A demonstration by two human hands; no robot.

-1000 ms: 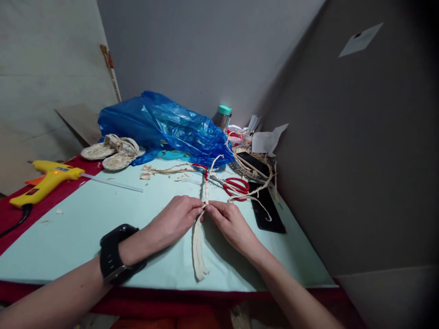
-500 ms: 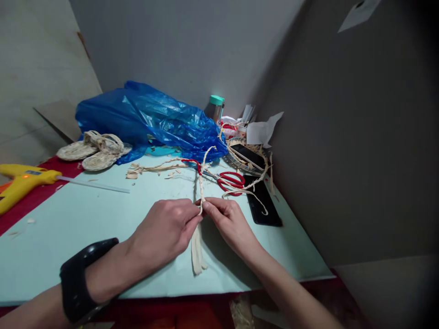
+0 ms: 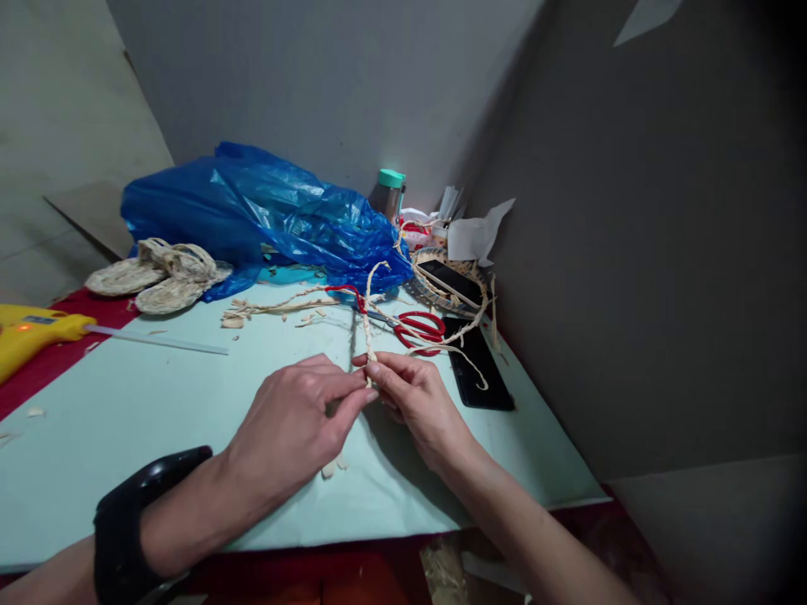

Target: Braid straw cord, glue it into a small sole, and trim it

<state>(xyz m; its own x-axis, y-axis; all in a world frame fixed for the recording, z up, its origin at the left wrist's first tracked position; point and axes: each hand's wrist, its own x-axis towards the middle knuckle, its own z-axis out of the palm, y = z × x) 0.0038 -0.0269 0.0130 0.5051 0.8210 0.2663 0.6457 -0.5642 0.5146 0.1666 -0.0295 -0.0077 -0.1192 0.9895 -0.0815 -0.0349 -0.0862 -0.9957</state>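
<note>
Both hands meet at a braided cord of pale plant fibre [image 3: 370, 328] that stands up from them and curls over at its top. My left hand [image 3: 293, 412], above a black watch [image 3: 142, 512], pinches the cord's lower end between thumb and fingers. Just above that, my right hand [image 3: 416, 395] grips the same cord with its thumb against the fingertips. Fingers cover the part between them. Behind the cord lie red-handled scissors [image 3: 421, 329] and a length of red cord [image 3: 345, 288].
A yellow glue gun [image 3: 38, 336] with its glue stick lies at left, near woven sandals [image 3: 176, 281] and a blue plastic bag [image 3: 252, 206]. A dark phone [image 3: 482, 374] and a small basket [image 3: 435, 294] holding another phone are at right, by the wall.
The flat tail of strands below my hands has gone from sight, and small scraps show there on the table. My left fingers have shifted their pinch. The view has moved slightly.
</note>
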